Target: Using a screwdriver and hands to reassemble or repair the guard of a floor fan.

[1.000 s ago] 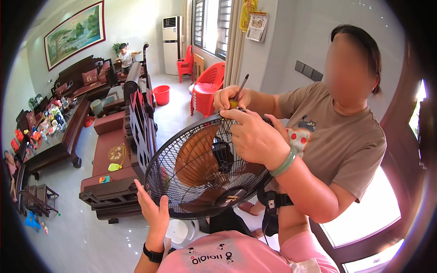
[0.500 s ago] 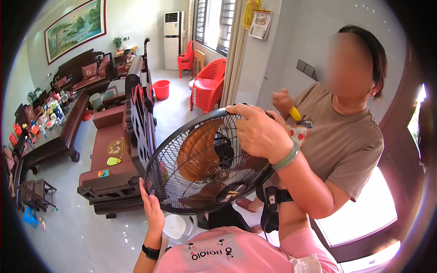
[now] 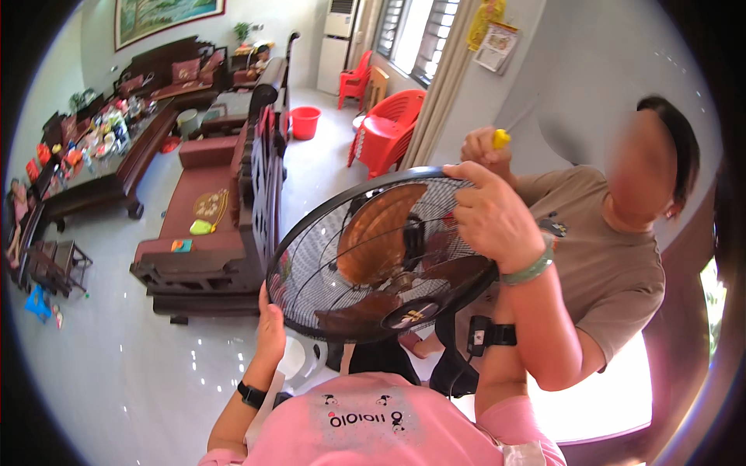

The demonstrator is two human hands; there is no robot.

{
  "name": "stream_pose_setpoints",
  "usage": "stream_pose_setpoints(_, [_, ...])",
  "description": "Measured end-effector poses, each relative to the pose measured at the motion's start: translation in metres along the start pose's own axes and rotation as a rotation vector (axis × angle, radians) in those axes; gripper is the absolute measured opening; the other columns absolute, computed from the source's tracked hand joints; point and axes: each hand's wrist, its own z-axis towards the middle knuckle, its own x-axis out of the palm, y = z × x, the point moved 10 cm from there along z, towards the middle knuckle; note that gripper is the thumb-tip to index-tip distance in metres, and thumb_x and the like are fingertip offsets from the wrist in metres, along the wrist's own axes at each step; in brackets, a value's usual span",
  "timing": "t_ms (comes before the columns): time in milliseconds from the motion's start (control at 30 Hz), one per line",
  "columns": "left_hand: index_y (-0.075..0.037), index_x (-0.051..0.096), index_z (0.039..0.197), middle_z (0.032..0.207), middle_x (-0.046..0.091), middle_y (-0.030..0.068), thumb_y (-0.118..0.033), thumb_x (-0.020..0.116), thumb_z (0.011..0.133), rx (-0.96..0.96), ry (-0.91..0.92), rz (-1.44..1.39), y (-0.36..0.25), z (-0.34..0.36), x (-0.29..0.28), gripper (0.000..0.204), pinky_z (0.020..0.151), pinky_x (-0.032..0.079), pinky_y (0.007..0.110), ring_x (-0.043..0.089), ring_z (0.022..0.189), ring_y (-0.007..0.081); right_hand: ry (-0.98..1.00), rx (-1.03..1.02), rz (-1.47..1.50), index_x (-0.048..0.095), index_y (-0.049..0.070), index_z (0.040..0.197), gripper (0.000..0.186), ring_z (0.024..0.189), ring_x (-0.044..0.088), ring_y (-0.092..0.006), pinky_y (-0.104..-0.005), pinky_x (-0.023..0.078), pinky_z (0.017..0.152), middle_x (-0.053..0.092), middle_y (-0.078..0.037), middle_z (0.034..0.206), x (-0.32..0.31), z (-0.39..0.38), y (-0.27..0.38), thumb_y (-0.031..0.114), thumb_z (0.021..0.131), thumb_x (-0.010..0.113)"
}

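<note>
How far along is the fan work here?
Done: the front guard sits over the brown blades. In hand: the left hand grips its lower rim; a co-worker's hand holds the top, the other a yellow-handled tool there. Left: the rim fastening looks unfinished.

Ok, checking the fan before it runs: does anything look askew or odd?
Yes. The fan head is tipped sideways rather than upright, with the person's left hand at its lower rim and a co-worker's hand on top.
</note>
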Motion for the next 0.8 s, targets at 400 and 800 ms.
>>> stream_pose_setpoints(400, [0.001,0.027,0.138,0.133,0.045,0.0128,0.0,0.068,0.081,-0.363,0.294,-0.377,0.104,-0.049,0.058,0.07,0.104,0.04,0.034,0.047,0.123,0.0202,0.229,-0.257,-0.337,0.054,0.003,0.069,0.032,0.06,0.038,-0.0144,-0.0302,0.036,0.065,0.048,-0.006,0.063,-0.006,0.039,0.025,0.021,0.094,0.043])
stream_pose_setpoints(800, [-0.004,0.054,0.122,0.111,0.061,0.0035,0.003,0.071,0.073,-0.627,0.314,-0.504,0.159,-0.072,0.095,0.053,0.091,0.047,0.031,0.058,0.103,0.0157,-0.189,0.361,-0.216,0.049,-0.005,0.101,0.036,0.067,0.044,-0.0117,-0.024,0.04,0.067,0.046,-0.003,0.077,0.023,0.001,0.003,0.026,0.101,0.031])
